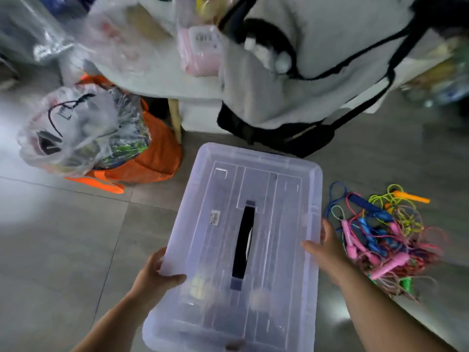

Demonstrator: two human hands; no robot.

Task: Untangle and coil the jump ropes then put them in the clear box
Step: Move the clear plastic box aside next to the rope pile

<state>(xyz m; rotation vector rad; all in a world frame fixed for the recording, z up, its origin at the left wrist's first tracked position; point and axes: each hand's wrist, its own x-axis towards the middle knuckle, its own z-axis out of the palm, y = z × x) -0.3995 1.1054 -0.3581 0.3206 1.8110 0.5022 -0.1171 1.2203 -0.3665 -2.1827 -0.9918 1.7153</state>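
- Now the clear box (pixel 253 186) sits lidded on the grey floor (pixel 63 250)
- Left hand (pixel 156 274) grips the box's left rim, thumb on top and fingers curled underneath
- Right hand (pixel 327 247) holds the box's right rim, thumb laid over the top
- Jump ropes (pixel 388 237) lie in one tangled heap on the floor just right of the box, beside the right hand
- Orange bag (pixel 157 158) stands beyond the box's far left corner
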